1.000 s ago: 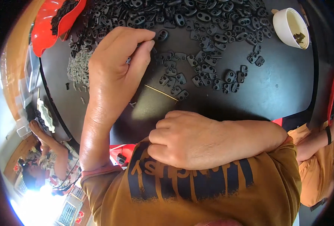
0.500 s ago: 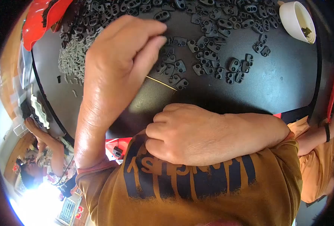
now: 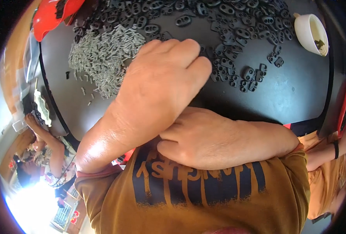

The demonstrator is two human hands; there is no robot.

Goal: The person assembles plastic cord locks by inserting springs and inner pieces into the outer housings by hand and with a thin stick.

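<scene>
My left hand (image 3: pixel 165 76) is over the middle of the black table (image 3: pixel 286 97), back of the hand up, fingers curled in. Whatever its fingertips pinch is hidden beneath. Just left of it spreads a heap of small metal springs (image 3: pixel 103 58). My right hand (image 3: pixel 200 136) is closed at the near side, close to my chest and partly behind my left hand. Its fingertips are covered, so what it grips cannot be seen. Beyond both hands lie many black plastic cord-lock pieces (image 3: pixel 239 33), oval with two holes; a looser group (image 3: pixel 249 74) sits to the right.
A white bowl (image 3: pixel 311 34) with dark bits inside stands at the far right. At the far left is a red scoop-shaped tray (image 3: pixel 56 17) of black pieces. Another person's arms (image 3: pixel 48 134) show at the left, and a person's arm with a black wristband (image 3: pixel 329 152) at the right.
My left hand has come back from the far pieces, nearer and to the right, closer to my right hand. The thin stick seen earlier is now out of sight. My right hand stays nearly in place.
</scene>
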